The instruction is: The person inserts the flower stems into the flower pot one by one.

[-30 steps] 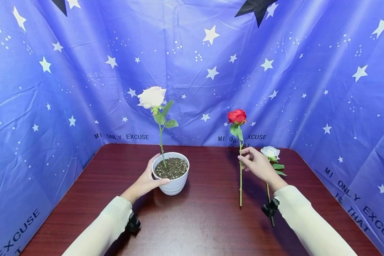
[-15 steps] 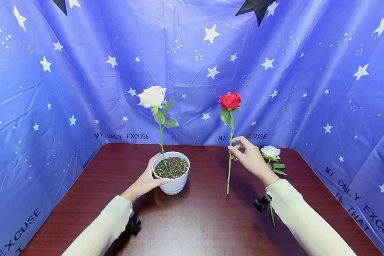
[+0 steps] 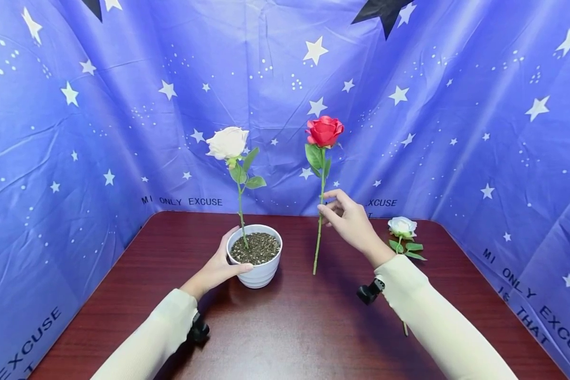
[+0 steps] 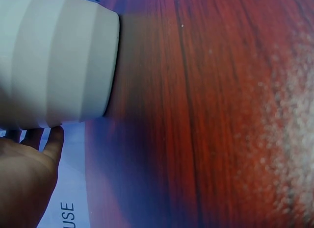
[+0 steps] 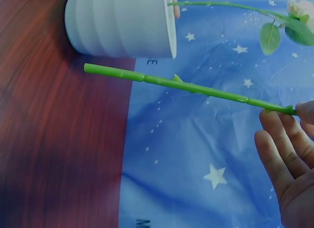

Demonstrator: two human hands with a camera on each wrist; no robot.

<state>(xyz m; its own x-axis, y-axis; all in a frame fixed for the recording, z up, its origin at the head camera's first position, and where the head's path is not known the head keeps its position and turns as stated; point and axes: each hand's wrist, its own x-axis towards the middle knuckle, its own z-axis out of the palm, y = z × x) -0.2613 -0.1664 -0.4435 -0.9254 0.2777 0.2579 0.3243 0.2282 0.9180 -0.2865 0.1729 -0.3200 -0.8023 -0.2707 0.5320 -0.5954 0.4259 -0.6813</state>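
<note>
A white ribbed flower pot (image 3: 258,277) filled with soil (image 3: 256,249) stands on the table, and a white rose (image 3: 227,143) rises from it, leaning slightly left. My left hand (image 3: 217,267) holds the pot from its left side, thumb along the front below the rim; its fingers touch the pot wall (image 4: 54,61) in the left wrist view. My right hand (image 3: 351,219) pinches the stem of a red rose (image 3: 325,132) between thumb and fingers, right of the pot. That rose is nearly upright, its bare green stem (image 5: 196,88) hanging above the table, apart from the pot.
Another white rose (image 3: 402,227) lies on the right of the dark red table (image 3: 275,338), its stem partly behind my right forearm. A blue star-printed cloth (image 3: 285,79) hangs behind and at both sides. A small black camera (image 3: 370,291) sits on my right wrist.
My right hand has moved left and up with the red rose, bringing it closer to the pot. My left hand and the pot stay where they were.
</note>
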